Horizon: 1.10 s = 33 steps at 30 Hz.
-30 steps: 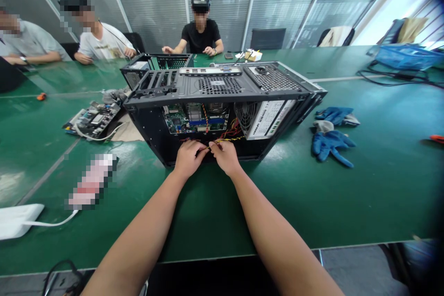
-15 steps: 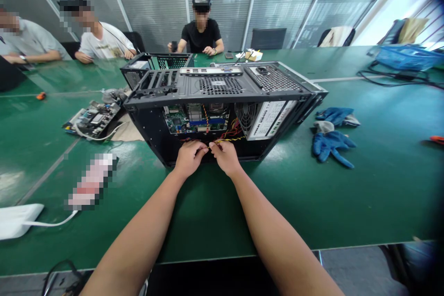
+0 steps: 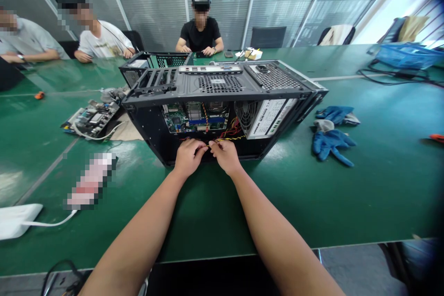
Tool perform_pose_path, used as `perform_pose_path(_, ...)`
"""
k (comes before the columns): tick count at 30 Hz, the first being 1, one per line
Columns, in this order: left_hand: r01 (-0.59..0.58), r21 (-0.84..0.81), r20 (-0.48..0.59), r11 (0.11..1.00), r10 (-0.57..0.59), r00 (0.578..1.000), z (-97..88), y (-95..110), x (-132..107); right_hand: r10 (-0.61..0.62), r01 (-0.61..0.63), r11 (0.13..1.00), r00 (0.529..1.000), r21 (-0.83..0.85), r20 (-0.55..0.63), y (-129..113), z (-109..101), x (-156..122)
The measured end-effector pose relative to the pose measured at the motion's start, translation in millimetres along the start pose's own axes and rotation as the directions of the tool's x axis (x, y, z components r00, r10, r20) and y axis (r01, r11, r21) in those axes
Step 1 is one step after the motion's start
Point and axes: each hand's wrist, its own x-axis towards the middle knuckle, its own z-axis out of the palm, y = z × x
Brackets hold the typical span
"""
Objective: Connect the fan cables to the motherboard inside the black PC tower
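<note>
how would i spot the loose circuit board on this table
Start at the open black computer case in the middle of the green table. Look just left of it: the loose circuit board lies flat there, bare, outside any case, white cable beside it.

Both hands [image 3: 207,156] meet, fingertips pinched together.

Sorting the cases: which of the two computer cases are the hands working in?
The near black case with the motherboard inside; both hands pinch its yellow wires. The other case stands behind.
</note>
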Motion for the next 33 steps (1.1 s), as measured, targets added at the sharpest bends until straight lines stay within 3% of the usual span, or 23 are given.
perform_pose_path(9,0.041,0.03,0.078,0.999,-0.043,0.996,-0.3,-0.5,1.8,-0.067,0.068,0.997,0.997,-0.033,0.033,7.0,-0.5,2.5)
perform_pose_path(14,0.051,-0.036,0.102,0.998,-0.047,0.994,-1.3,0.0,4.4,-0.084,0.086,0.995,0.995,-0.041,0.049,6.2,-1.3,2.4)
perform_pose_path(26,0.023,-0.043,-0.031,0.999,-0.024,0.999,2.0,-3.6,0.8,0.012,-0.013,1.0,0.999,-0.025,-0.036,-0.6,-0.4,-0.2)
perform_pose_path(33,0.013,-0.034,-0.051,0.999,-0.015,0.999,2.2,-4.1,0.3,0.012,-0.014,0.999,0.998,-0.035,-0.056,0.0,-0.7,-0.1)
